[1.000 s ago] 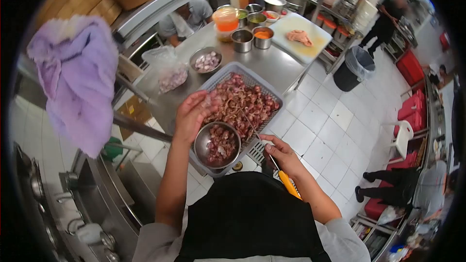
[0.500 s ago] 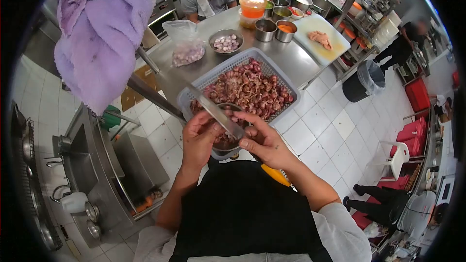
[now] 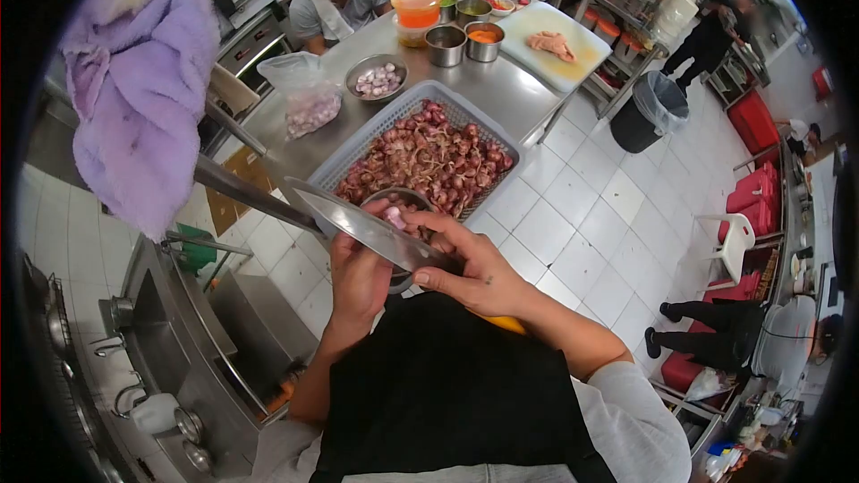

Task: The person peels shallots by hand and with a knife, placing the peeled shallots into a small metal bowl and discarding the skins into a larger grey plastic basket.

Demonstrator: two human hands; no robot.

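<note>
My right hand (image 3: 479, 273) is closed on a large knife (image 3: 371, 231), whose wide blade slants up and left across both hands. My left hand (image 3: 361, 273) is closed on a pale peeled shallot (image 3: 394, 216) held behind the blade. Below and behind the fingers is a metal bowl (image 3: 403, 196), mostly hidden by the hands and knife. It stands at the near edge of a grey plastic basket (image 3: 512, 148) heaped with red shallots (image 3: 429, 156).
Beyond the basket are a bowl of peeled shallots (image 3: 378, 81), a plastic bag (image 3: 309, 103), metal pots (image 3: 446, 46) and a cutting board (image 3: 573, 49) with raw meat. A purple towel (image 3: 143, 98) hangs at left. A person (image 3: 335, 4) is across the table.
The view has shifted, so the table items appear further left. The knife blade now shows broader, and a pale shallot has come into sight at my left fingertips.
</note>
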